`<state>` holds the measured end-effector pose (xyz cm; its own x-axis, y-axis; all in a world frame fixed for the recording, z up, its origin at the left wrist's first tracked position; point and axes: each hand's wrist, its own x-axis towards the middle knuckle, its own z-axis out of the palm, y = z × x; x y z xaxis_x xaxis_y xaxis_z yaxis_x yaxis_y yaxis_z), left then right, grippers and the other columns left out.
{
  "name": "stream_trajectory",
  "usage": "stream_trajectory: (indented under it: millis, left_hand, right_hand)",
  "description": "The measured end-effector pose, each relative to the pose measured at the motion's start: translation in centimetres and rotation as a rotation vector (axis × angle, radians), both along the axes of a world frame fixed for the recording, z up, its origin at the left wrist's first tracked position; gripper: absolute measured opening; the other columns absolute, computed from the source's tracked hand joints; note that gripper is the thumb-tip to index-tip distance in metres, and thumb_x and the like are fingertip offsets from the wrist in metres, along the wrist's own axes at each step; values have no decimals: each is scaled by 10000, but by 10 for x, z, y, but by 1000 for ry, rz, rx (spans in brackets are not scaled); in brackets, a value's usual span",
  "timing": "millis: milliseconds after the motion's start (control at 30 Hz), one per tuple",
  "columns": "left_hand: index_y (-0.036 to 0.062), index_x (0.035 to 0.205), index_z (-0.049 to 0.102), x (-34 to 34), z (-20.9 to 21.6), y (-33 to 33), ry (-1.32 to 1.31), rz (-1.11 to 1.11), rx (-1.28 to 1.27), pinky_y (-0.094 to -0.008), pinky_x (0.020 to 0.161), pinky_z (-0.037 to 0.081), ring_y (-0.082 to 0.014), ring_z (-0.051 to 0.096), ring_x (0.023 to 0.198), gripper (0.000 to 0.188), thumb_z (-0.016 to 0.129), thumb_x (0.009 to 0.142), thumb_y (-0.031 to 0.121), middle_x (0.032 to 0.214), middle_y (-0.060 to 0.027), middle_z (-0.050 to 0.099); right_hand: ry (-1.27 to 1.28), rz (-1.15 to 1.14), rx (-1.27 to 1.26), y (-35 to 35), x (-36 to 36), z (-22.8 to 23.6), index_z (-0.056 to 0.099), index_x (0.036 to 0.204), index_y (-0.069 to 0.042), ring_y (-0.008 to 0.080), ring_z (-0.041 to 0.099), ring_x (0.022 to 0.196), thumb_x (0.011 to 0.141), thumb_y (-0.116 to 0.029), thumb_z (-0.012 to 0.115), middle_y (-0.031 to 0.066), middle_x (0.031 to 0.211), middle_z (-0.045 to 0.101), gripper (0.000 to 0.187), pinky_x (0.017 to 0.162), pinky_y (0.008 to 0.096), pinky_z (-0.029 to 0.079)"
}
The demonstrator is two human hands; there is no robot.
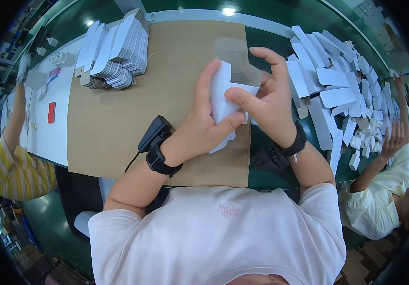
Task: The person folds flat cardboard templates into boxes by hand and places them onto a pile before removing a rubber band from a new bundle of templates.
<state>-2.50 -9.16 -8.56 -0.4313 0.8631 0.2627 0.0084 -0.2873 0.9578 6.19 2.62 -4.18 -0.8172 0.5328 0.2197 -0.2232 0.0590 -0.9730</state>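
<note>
Over the right part of a brown paper sheet (176, 57), I hold a small white carton (220, 102) between both hands. Its top flaps stand up and apart, showing a greyish inner side. My left hand (202, 114) wraps the carton's left side, index finger along the edge and thumb across the front. My right hand (271, 97) grips the right side near the flaps, its thumb pressed on the front and its index finger raised away. At the carton's lower end, a flap sticks out below my left thumb.
Flat folded white cartons (119, 52) are stacked at the far left. Formed white cartons (332, 85) lie heaped at the right. A red piece (51, 112) rests on the white surface at left. Co-workers sit on both sides, one in a striped shirt (19, 173).
</note>
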Motion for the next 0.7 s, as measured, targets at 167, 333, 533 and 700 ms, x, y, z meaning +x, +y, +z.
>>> stream_trajectory:
  millis: [167, 333, 533, 700]
  left_hand:
    - [119, 1302, 138, -5, 5, -5, -180, -137, -59, -300, 766, 451, -167, 511, 973, 624, 569, 852, 148, 1090, -108, 447]
    - [167, 1277, 133, -3, 10, -5, -351, -199, -78, -331, 712, 504, -187, 577, 834, 540, 506, 887, 161, 1044, -118, 487]
    - [196, 1327, 36, -3, 12, -3, -381, -161, -26, -349, 742, 504, -203, 579, 864, 637, 504, 895, 186, 1091, -140, 490]
    - [207, 1361, -57, -14, 5, -7, -167, -190, -59, -359, 774, 492, -205, 573, 886, 764, 538, 882, 189, 1080, -146, 503]
  right_hand:
    - [-26, 85, 13, 4, 2, -15, 474, 1122, -20, 113, 567, 879, 816, -161, 659, 64, 985, 590, 384, 760, 236, 458]
    - [-180, 313, -80, 22, 8, -22, 535, 1018, -18, 67, 531, 794, 906, -261, 532, 20, 888, 569, 267, 690, 185, 422]
    - [124, 65, 214, 4, 2, -17, 546, 1003, -3, 148, 572, 893, 872, -149, 580, 93, 972, 612, 199, 772, 257, 456]
    - [-56, 216, 134, 21, 5, -4, 592, 1071, 37, 187, 581, 974, 873, -169, 567, 134, 1074, 617, 286, 852, 288, 453]
